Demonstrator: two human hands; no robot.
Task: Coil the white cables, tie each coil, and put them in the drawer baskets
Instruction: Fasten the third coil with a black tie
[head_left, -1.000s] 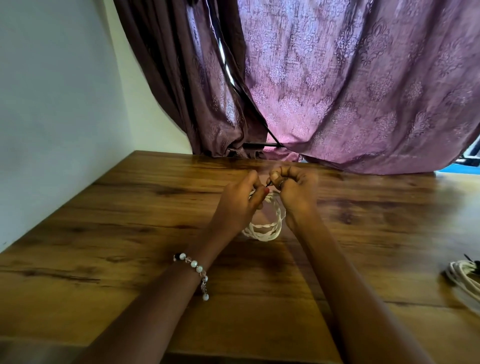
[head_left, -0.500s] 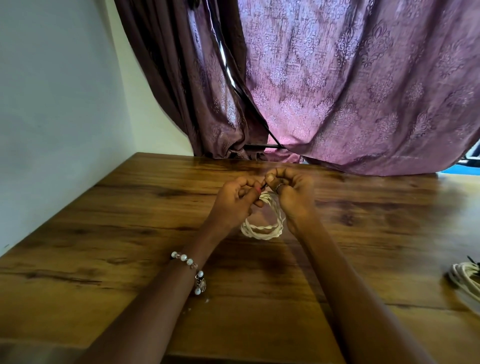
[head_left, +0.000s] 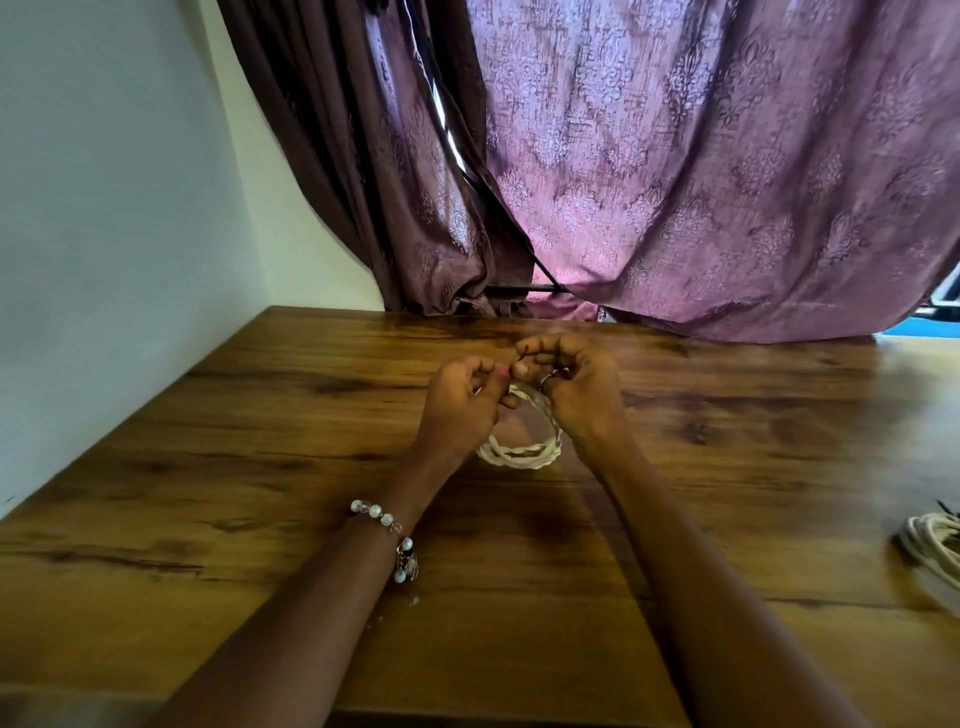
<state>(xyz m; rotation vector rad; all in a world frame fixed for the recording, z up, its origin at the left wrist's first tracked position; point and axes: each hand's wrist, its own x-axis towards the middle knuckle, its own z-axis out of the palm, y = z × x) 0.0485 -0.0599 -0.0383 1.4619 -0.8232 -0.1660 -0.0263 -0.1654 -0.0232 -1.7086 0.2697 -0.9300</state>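
Here I see both hands over the brown wooden counter (head_left: 260, 467): left hand (head_left: 457, 410) and right hand (head_left: 582, 395), fingers curled, pinch a thin dark tie (head_left: 521, 355) atop the small coiled white cable (head_left: 519, 449), which stands on the counter between them.

Dim, backlit through curtain (head_left: 701, 171); edges bowed.

A room in a home is suggested: a patterned purple curtain (head_left: 675, 171) (heavy, draped) is hung behind a wooden table (head_left: 208, 519), beside a plain white wall (head_left: 104, 208).
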